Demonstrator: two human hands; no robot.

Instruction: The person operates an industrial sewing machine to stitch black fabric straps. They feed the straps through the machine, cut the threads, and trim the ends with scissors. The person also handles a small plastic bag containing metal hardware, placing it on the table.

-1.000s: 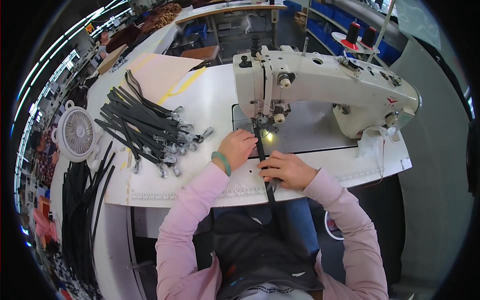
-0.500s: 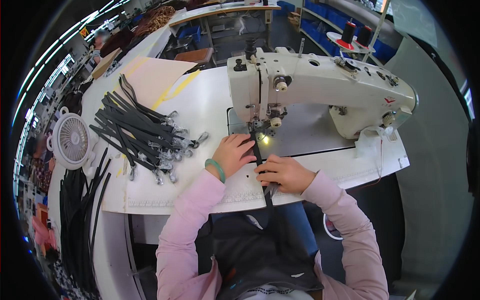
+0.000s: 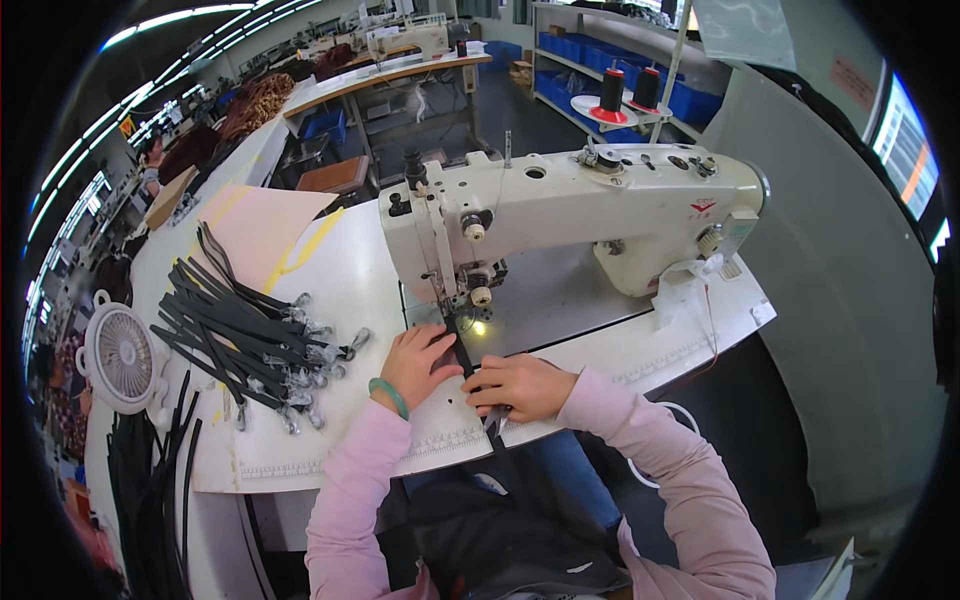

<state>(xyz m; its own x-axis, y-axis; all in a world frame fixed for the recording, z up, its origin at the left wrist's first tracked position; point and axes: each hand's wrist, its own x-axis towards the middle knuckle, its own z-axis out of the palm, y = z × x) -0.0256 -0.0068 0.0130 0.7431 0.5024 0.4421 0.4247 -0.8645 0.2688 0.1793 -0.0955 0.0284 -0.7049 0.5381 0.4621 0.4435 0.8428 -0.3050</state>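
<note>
A long black strap [image 3: 461, 354] runs from under the presser foot of a white sewing machine [image 3: 560, 200] toward me and over the table's front edge. My left hand [image 3: 413, 366], with a green bangle at the wrist, lies by the strap just before the needle area, its fingers stretched out and tips on the strap's left side. Closer to me, my right hand [image 3: 522, 388] pinches the strap with curled fingers. A small silver blade-like piece, perhaps snips [image 3: 495, 418], shows under the right hand; its grip is hidden. The machine's lamp glows beside the needle.
On the left lies a pile of black straps [image 3: 235, 325] with clear-wrapped ends. A white fan [image 3: 122, 355] stands beyond it, with more black strips [image 3: 140, 490] hanging below. Thread cones [image 3: 612, 95] stand behind the machine. A pale pink sheet [image 3: 250, 225] lies at the back left.
The whole view has shifted, so the machine and table sit lower and further left in the picture. Both hands keep nearly the same places along the strap.
</note>
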